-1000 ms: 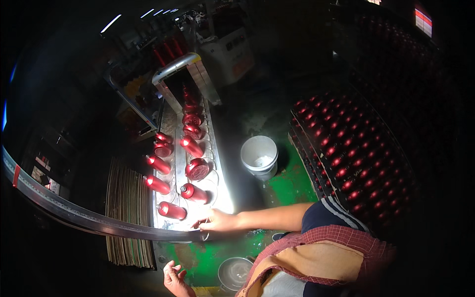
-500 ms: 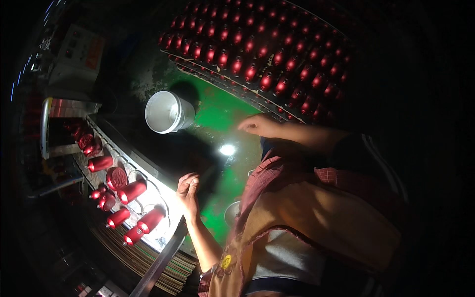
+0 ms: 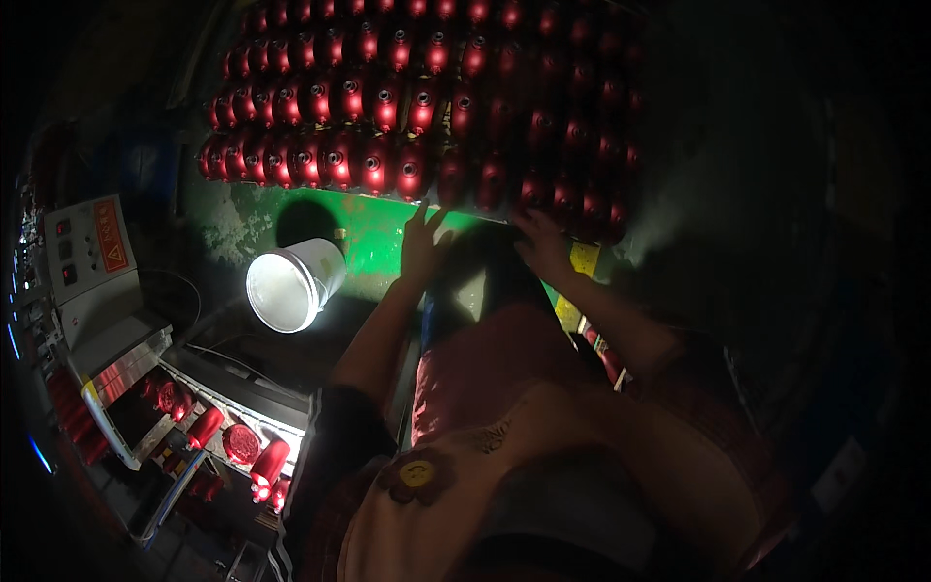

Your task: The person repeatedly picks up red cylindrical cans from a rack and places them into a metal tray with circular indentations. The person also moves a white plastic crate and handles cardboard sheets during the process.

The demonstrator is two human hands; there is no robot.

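Note:
Rows of glossy red bottle-shaped cylinders (image 3: 385, 109), each with a small round neck, stand on a flat board (image 3: 361, 198) in front of me. My left hand (image 3: 423, 244) reaches to the board's near edge, its fingers stretched out and apart. To the right, my right hand (image 3: 545, 246) is at the same edge, fingers spread and partly in shadow. No cylinder shows in either hand. Whether the fingertips press on the board or only hover beside it is hard to see.
A white bucket (image 3: 283, 291) stands on the green floor (image 3: 373, 242) to the left. Beyond it is a grey control box (image 3: 92, 247) with an orange label. At lower left, a lit conveyor (image 3: 276, 427) carries more red cylinders (image 3: 268, 466). A yellow strip (image 3: 574, 291) lies right of my knees.
My view has swung from the conveyor towards the board of cylinders. My left hand has left the conveyor's side and come up to the board's edge; my right hand is now beside it, fingers spread.

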